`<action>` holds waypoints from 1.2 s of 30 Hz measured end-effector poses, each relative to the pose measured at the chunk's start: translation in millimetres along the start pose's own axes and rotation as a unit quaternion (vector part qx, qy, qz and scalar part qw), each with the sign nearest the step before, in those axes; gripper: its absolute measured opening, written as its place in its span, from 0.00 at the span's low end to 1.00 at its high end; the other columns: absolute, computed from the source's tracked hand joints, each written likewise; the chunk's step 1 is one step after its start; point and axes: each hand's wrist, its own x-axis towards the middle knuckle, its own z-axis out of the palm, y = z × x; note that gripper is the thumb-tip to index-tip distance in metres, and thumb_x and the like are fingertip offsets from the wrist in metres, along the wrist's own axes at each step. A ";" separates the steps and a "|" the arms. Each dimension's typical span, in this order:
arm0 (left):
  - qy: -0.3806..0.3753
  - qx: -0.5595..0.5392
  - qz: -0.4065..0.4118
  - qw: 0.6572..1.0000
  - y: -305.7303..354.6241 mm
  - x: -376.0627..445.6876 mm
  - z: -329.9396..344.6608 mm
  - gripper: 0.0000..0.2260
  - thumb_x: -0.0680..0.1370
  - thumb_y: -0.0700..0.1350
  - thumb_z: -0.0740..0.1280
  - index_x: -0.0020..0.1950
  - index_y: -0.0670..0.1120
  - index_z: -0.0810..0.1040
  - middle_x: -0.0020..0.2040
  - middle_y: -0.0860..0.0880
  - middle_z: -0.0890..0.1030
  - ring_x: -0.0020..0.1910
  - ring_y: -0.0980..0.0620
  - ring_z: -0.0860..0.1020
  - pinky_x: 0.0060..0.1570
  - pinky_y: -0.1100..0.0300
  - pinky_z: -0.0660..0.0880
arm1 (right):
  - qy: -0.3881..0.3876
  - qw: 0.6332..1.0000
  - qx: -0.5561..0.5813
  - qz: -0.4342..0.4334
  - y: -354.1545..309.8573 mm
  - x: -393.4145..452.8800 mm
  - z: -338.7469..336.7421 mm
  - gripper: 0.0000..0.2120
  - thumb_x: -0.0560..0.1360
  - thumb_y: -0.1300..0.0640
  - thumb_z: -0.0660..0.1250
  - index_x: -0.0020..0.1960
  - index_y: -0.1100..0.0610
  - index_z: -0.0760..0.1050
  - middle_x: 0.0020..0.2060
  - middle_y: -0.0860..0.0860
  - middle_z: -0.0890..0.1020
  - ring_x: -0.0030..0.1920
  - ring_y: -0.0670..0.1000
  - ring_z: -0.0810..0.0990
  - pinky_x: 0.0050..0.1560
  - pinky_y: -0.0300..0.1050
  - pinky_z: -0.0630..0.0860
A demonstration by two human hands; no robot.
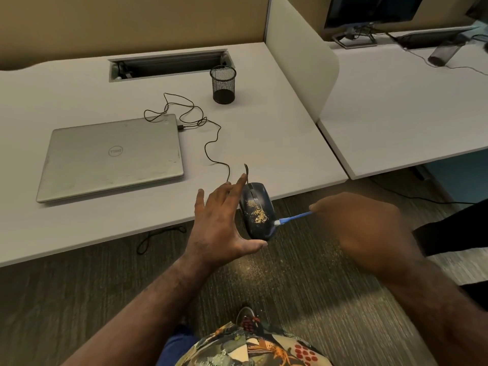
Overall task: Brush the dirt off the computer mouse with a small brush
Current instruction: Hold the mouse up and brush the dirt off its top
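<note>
A dark computer mouse (257, 211) with yellowish dirt on its back is held off the desk's front edge, above the carpet. My left hand (220, 223) grips it from the left side, thumb under its rear end. My right hand (361, 231), blurred, holds a small blue brush (293, 217) whose white bristles touch the mouse's right rear side. The mouse's thin black cable (211, 143) runs in loops across the desk to the laptop.
A closed silver laptop (113, 157) lies on the white desk (277, 143). A black mesh pen cup (223, 84) stands behind. A white divider (301, 56) separates a neighbouring desk with a monitor (369, 11). Dirt specks lie on the carpet (264, 273) below.
</note>
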 end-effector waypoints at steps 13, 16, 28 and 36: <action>-0.006 -0.010 -0.004 1.000 3.4 -0.1 0.4 0.57 0.60 0.72 0.70 0.79 0.55 0.42 0.74 0.48 0.63 0.72 0.52 0.58 0.73 0.38 0.44 | 0.006 1.000 0.010 0.001 -5.2 1.7 7.9 0.11 0.74 0.63 0.65 0.54 0.58 0.81 0.48 0.48 0.84 0.49 0.43 0.82 0.51 0.38 0.79; 0.000 -0.012 -0.008 1.000 1.3 -2.1 -2.0 0.58 0.60 0.71 0.71 0.79 0.55 0.42 0.73 0.48 0.63 0.72 0.51 0.58 0.73 0.37 0.45 | -0.012 1.000 0.014 0.010 -7.7 -4.1 3.7 0.11 0.72 0.63 0.65 0.53 0.57 0.81 0.48 0.46 0.84 0.49 0.42 0.82 0.51 0.36 0.79; 0.004 -0.013 -0.004 1.000 6.2 -1.6 -0.6 0.57 0.60 0.70 0.72 0.79 0.55 0.43 0.73 0.48 0.64 0.72 0.51 0.59 0.73 0.39 0.43 | 0.034 0.999 0.029 0.020 -12.3 -7.5 8.9 0.08 0.75 0.60 0.67 0.53 0.56 0.81 0.47 0.46 0.84 0.49 0.41 0.82 0.51 0.34 0.78; 0.007 0.000 -0.015 1.000 5.3 -6.1 0.4 0.57 0.60 0.72 0.70 0.78 0.56 0.42 0.73 0.48 0.64 0.72 0.51 0.58 0.73 0.38 0.45 | 0.021 0.996 0.077 0.046 -25.9 -14.9 16.3 0.09 0.72 0.66 0.72 0.51 0.57 0.83 0.43 0.43 0.83 0.41 0.35 0.79 0.39 0.25 0.72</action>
